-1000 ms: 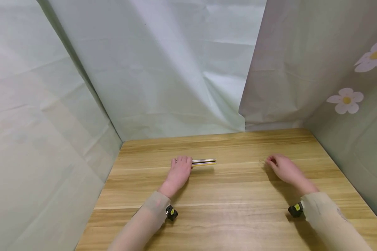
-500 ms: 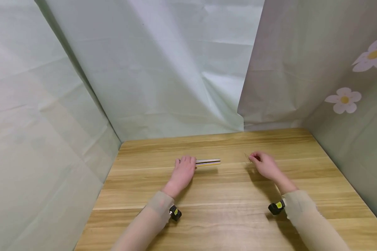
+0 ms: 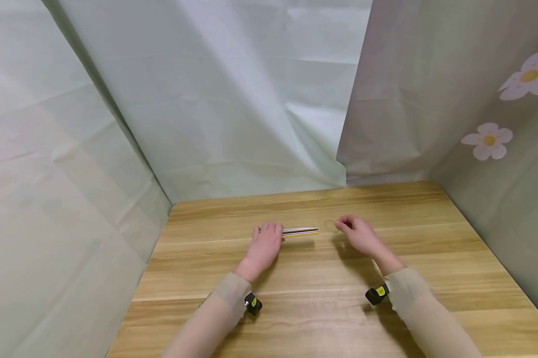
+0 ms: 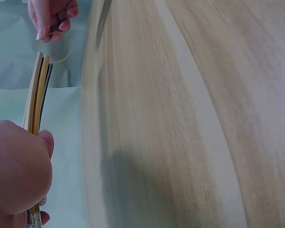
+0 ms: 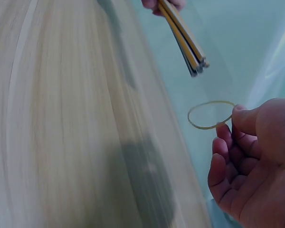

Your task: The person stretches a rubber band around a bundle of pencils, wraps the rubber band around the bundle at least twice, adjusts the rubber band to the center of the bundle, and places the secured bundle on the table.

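Observation:
My left hand grips a bundle of several pencils in yellow, dark and light colours, held above the table. The free ends of the pencils point toward my right hand. A metal band shows at their near end below my left hand. Between thumb and index finger, my right hand pinches a thin yellow rubber band, which hangs as an open loop. In the head view the rubber band sits a short gap to the right of the pencil ends, apart from them.
A wood-grain table lies under both hands. Pale cloth hangs behind it and at the sides, with flowers printed on the right one. A small black camera is worn on each wrist.
My right hand has moved left with the rubber band, close to the pencil ends. My left hand and the pencils have shifted slightly right in the view.

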### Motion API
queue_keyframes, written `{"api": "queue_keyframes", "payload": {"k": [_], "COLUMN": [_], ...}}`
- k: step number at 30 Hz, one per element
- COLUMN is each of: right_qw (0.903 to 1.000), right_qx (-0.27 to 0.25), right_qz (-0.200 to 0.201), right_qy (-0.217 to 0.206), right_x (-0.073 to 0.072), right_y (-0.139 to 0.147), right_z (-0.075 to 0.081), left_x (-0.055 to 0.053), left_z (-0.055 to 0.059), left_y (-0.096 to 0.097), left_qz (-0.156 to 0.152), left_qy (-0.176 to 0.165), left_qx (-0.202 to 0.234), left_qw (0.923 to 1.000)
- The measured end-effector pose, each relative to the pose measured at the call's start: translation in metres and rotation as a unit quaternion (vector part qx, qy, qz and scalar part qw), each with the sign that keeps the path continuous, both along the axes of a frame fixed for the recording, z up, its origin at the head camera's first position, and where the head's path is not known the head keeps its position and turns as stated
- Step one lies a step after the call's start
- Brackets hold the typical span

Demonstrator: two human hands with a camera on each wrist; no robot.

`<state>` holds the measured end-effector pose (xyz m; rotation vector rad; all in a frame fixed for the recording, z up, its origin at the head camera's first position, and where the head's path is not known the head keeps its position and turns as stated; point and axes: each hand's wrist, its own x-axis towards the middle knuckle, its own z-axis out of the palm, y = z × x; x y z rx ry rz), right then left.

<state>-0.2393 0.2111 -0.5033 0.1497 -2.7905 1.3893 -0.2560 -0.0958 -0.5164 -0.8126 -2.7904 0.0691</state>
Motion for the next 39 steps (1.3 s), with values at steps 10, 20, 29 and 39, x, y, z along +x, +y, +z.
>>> {"api": "queue_keyframes", "payload": {"k": [10, 20, 29, 39], "right_qw": [0.9997, 0.9990, 0.9982, 0.9926], "right_qx": [-0.016, -0.037, -0.040, -0.102], "right_qz": [0.015, 0.021, 0.014, 0.023], "right_qy": [0.007, 0.014, 0.042, 0.062], "right_x": [-0.002, 0.000, 0.005, 0.002], "right_y": [-0.021, -0.039, -0.045, -0.053], "right_z": [0.001, 0.004, 0.002, -0.007], "left_x": [-0.001, 0.002, 0.002, -0.001], "left_z": [0.000, -0.001, 0.004, 0.010], "left_y": [0.006, 0.013, 0.017, 0.020], "left_qz": [0.007, 0.019, 0.039, 0.044], "left_qy": [0.000, 0.000, -0.001, -0.062], "left_qx": [0.002, 0.010, 0.047, 0.112], "left_qw": [1.0000, 0.9998, 0.9982, 0.9908]}}
